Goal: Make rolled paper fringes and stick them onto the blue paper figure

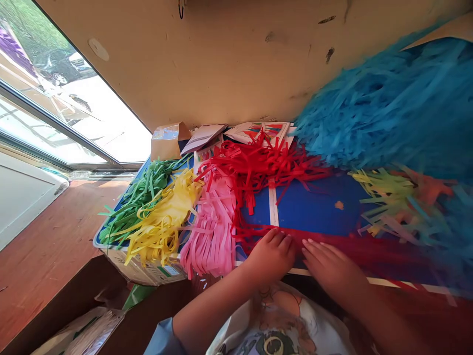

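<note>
Beige wall (pixel 229 64), window (pixel 55 113) | blue board (pixel 318 209), coloured paper strips (pixel 258 167) | left hand (pixel 271 254), right hand (pixel 330 268) flat, open, gripping nothing

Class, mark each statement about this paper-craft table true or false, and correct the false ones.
1. Both hands rest on red strips. True: the left hand and right hand lie side by side on the red strips over the blue board.
2. The pink strips lie between the yellow strips and the red ones. True.
3. The green strips lie right of the blue pile. False: they are far left, beside the yellow.
4. The left hand holds scissors. False: its fingers lie on the strips, no tool in view.
5. The window is on the right. False: it is on the left.
</note>
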The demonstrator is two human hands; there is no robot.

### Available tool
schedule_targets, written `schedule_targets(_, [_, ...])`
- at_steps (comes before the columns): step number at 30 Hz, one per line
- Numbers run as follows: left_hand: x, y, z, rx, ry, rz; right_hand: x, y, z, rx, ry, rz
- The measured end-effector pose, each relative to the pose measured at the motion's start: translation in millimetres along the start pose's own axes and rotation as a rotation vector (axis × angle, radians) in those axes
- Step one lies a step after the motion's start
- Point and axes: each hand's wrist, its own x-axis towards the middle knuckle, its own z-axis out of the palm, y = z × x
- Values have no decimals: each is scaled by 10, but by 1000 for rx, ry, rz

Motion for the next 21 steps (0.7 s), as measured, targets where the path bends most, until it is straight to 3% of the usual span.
schedule_targets(7, [-195, 68, -27, -20, -15, -45, -104, -59, -82, 66, -76, 50])
schedule_targets(13, [-362, 174, -38, 17, 2, 1, -266, -143, -103, 81, -112, 76])
schedule_targets(21, [-367, 242, -61, 20, 63, -21, -290, -155, -136, 134, -6, -3])
